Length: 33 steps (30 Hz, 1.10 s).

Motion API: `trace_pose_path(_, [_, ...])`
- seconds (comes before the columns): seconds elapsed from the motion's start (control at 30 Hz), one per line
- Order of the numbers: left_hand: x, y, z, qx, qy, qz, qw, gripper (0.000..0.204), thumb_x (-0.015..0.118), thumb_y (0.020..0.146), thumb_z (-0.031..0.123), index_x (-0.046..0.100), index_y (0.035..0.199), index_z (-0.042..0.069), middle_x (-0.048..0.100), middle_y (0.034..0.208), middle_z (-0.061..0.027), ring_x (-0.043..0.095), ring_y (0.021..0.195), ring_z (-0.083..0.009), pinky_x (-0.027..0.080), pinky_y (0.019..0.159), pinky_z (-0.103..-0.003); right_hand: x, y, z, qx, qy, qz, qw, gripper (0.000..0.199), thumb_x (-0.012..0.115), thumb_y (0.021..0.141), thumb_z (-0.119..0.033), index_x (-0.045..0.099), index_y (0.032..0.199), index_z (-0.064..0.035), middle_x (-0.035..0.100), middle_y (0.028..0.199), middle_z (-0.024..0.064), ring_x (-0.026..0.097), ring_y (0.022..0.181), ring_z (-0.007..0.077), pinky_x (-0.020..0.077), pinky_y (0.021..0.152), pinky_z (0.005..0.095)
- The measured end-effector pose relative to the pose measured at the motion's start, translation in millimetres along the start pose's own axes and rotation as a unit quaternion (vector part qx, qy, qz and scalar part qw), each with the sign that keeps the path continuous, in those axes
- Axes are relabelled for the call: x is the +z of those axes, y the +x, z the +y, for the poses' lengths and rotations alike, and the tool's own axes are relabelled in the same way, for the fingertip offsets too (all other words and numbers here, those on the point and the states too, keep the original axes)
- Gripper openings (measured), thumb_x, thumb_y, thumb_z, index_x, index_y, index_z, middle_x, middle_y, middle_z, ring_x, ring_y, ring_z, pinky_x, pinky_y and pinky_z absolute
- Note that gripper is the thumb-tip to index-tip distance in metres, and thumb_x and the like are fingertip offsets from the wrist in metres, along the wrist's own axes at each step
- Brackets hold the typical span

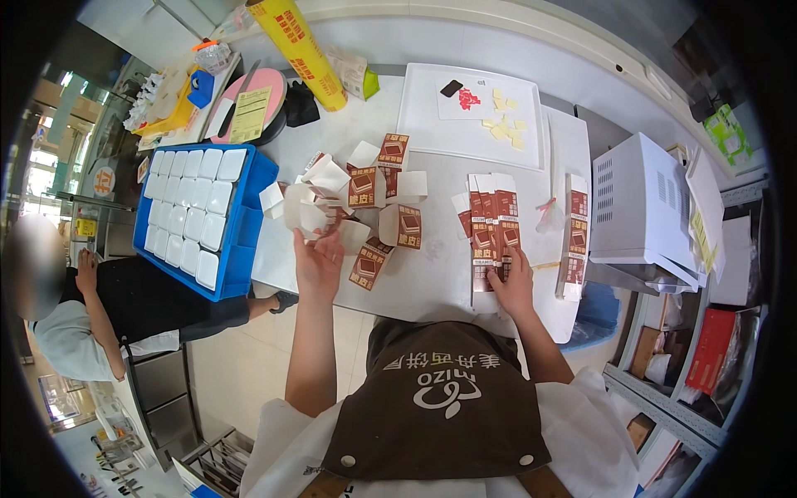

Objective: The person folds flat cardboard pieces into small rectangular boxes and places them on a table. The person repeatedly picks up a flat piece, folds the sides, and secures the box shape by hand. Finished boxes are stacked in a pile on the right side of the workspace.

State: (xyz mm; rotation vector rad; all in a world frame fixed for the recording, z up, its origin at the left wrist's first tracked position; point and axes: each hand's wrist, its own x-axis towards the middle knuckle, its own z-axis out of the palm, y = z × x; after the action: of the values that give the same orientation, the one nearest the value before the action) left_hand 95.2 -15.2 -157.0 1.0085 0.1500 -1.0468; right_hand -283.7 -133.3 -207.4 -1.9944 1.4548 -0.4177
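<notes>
My left hand (318, 256) is at the near side of a heap of folded cartons, its thumb and fingers at the edge of a small carton (305, 209) whose pale inside faces up; motion blurs this carton. Around it lie several opened brown-and-white cartons (365, 184), tipped at various angles. My right hand (513, 282) has its fingers closed on the near end of a stack of flat cartons (495, 217), brown with a picture of a layered cake. The stack lies lengthwise on the white table (444, 278).
A blue crate (264, 187) with rows of white lidded tubs stands left. Behind are a white tray (531, 153) with paper pieces, a yellow film roll (299, 54) and a pink round board (253, 91). More flat cartons (574, 236) lie right, beside a white appliance (631, 212). A person (100, 319) stands left.
</notes>
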Motion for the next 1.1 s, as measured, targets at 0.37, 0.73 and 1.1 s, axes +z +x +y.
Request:
trace_pose_path(0.37, [-61.8,60.0,-6.8,-0.072,-0.117,0.112,0.984,0.094,0.051,0.090,0.071,0.022,0.147,0.002,0.053,0.141,-0.0134,0.057,0.113,-0.0248,0.048,0.085,-0.036,24.6,-14.8,50.1,0.057,-0.013,0.089,0.994,0.050,0.068,0.085,-0.010,0.052,0.132,-0.0028,0.056,0.130,0.0193,0.054,0.116,0.0380,0.0442,0.100,0.0447])
trace_pose_path(0.73, [-27.5,17.2,-48.0,-0.154,-0.015,0.010,0.988,0.048,0.046,0.100,0.054,0.060,0.111,0.010,0.066,0.102,-0.0021,0.059,0.086,-0.0154,0.046,0.077,-0.032,17.5,-12.2,48.5,0.050,-0.045,0.075,0.995,0.066,0.076,0.079,-0.013,0.048,0.137,-0.0029,0.057,0.123,0.0193,0.060,0.104,0.0346,0.0498,0.091,0.0427])
trace_pose_path(1.1, [60.3,-27.1,-117.4,-0.221,0.238,-0.205,0.923,0.046,0.048,0.101,0.048,0.055,0.124,0.009,0.066,0.111,-0.0052,0.060,0.097,-0.0171,0.046,0.085,-0.033,-0.6,-8.6,38.5,0.230,0.500,-0.045,0.834,0.054,0.066,0.094,-0.011,0.045,0.143,-0.0041,0.059,0.125,0.0067,0.056,0.115,0.0157,0.0457,0.098,0.0292])
